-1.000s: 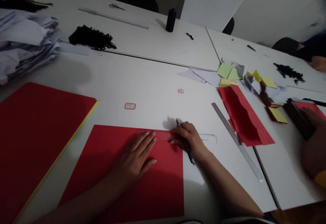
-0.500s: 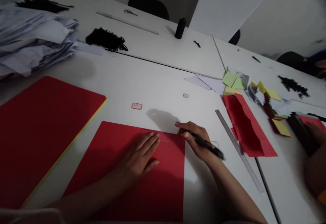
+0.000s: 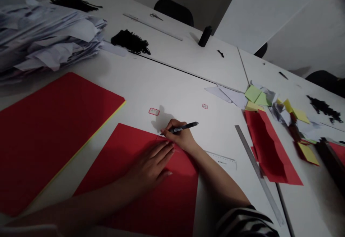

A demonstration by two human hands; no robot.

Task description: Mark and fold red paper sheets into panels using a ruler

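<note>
Far left, a pile of white paper (image 3: 61, 39) is sitting on the tabletop (image 3: 178, 82); nearer the person, a stack of red sheets (image 3: 61, 125) is showing a yellow edge. Then a red sheet (image 3: 172, 201) is lying flat, the left hand (image 3: 152, 165) spreading over it; its grip is open, palm down, fingers together and thumb apart, fingertips resting by the far edge. Just beyond them, a red-bordered label (image 3: 154, 112) is bearing handwriting too small to read. The right hand's (image 3: 179, 136) grip is closing around a black pen (image 3: 185, 126), fingers pinching near the tip. Pen is leaning, its long axis running from the tip at left up to the right; the tip is pointing at the sheet's far edge, near the ruler's left end, just beyond the left fingertips. Contact: cannot tell. A clear plastic ruler (image 3: 221, 158) is running from under the hands out past the right forearm, its printed brand not legible. A second red-bordered label (image 3: 205, 106) is lying beyond it, unreadable. Farther right, a steel ruler (image 3: 249, 154) is slanting beside folded red paper (image 3: 269, 143).
</note>
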